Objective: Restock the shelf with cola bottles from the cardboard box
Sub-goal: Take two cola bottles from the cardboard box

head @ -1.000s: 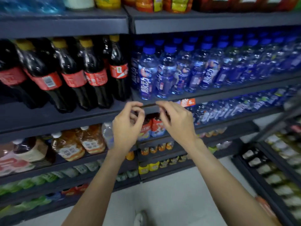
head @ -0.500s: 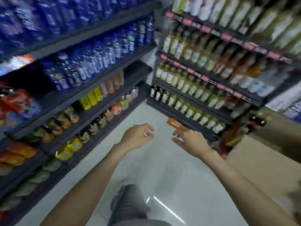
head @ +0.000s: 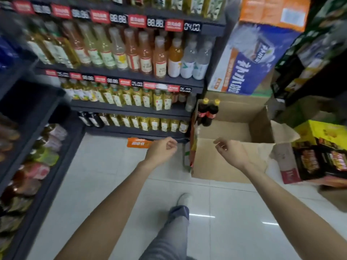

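The view has swung right, away from the cola and water shelf of a second ago, past the aisle corner, and now faces the open cardboard box (head: 232,158) on the floor, with two cola bottles (head: 207,113) standing in its far left corner. Both hands have dropped from the shelf edge: left hand (head: 162,152) loosely curled and empty, right hand (head: 231,152) near the box's front wall

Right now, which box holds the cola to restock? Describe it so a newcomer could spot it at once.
Find the drinks shelf straight ahead; at its right end an open cardboard box sits on the floor. Two cola bottles with yellow caps and red labels stand in its far left corner. Unlike the printed cartons stacked behind and beside it, it is plain brown with its flaps open.
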A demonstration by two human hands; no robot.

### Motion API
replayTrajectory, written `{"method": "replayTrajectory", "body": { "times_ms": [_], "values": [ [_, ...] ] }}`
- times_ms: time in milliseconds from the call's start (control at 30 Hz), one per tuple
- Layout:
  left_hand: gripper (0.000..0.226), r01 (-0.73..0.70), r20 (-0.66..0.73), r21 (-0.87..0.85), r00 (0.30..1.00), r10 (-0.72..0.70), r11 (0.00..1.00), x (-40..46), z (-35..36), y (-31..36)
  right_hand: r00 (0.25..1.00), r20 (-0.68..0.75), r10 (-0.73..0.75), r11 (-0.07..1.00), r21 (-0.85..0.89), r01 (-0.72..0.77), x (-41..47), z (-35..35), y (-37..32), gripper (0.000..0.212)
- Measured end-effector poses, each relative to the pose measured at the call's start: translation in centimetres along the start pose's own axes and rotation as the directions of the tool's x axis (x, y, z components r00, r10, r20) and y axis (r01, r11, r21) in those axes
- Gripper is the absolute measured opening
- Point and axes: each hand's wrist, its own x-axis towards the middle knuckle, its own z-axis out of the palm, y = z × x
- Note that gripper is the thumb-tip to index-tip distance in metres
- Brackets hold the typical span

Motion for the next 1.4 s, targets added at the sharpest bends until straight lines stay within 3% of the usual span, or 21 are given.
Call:
{"method": "replayTrajectory", "body": {
  "times_ms": [133, 300, 400, 533, 700, 867, 1033, 1133, 1267, 1400],
  "values": [
    [0.017, 0.016, 0.011, 0.030, 1.000, -0.016, 0.999, 10.5, 4.8, 4.5, 0.996, -0.039, 0.083, 0.995, 0.051, -0.081, 7.9, -2.6, 5.9, 0.019],
    [0.021, 0.070, 0.006, -0.011, 0.998, -0.070, 0.997, 21.8, 11.2, 5.5, 0.998, -0.020, 0.061, 0.994, 0.094, -0.059, 17.5, -2.6, 12.1, 0.026],
    [0.039, 0.046, -0.146, 0.107, 0.989, -0.030, 0.993, 27.2, 14.6, 4.6, 1.000, -0.010, 0.023, 0.997, 0.077, -0.023, 23.0, -0.9, 15.2, 0.030],
    [0.066, 0.089, -0.362, 0.264, 0.932, 0.013, 0.961, 33.1, 17.5, 2.6, 0.996, -0.004, -0.091, 0.986, 0.141, 0.091, 29.3, 2.8, 18.5, 0.053],
    [0.087, 0.084, -0.398, 0.485, 0.907, 0.135, 0.870, 37.4, 19.0, 0.5, 0.969, 0.039, -0.242, 0.955, 0.188, 0.231, 34.7, 7.1, 20.3, 0.082],
    [0.089, 0.147, -0.462, 0.555, 0.873, 0.157, 0.819, 38.5, 19.1, 0.9, 0.966, -0.062, -0.252, 0.947, 0.187, 0.259, 36.1, 9.6, 20.1, 0.078],
    [0.088, 0.105, -0.450, 0.592, 0.865, 0.220, 0.799, 37.5, 19.1, 1.3, 0.969, -0.026, -0.247, 0.937, 0.246, 0.246, 34.8, 9.9, 19.4, 0.068],
    [0.073, 0.036, -0.462, 0.496, 0.857, 0.229, 0.868, 34.9, 18.0, 2.7, 0.968, -0.044, -0.245, 0.912, 0.328, 0.246, 33.8, 7.2, 18.8, 0.068],
    [0.068, -0.139, -0.438, 0.127, 0.881, 0.181, 0.982, 28.6, 14.9, 6.6, 0.941, -0.100, -0.323, 0.852, 0.403, 0.335, 31.1, 1.6, 16.5, 0.073],
    [0.069, -0.078, -0.400, -0.134, 0.916, 0.018, 0.988, 21.0, 10.6, 11.2, 0.893, -0.060, -0.446, 0.739, 0.539, 0.405, 28.1, -5.5, 12.4, 0.070]
  ]
}}
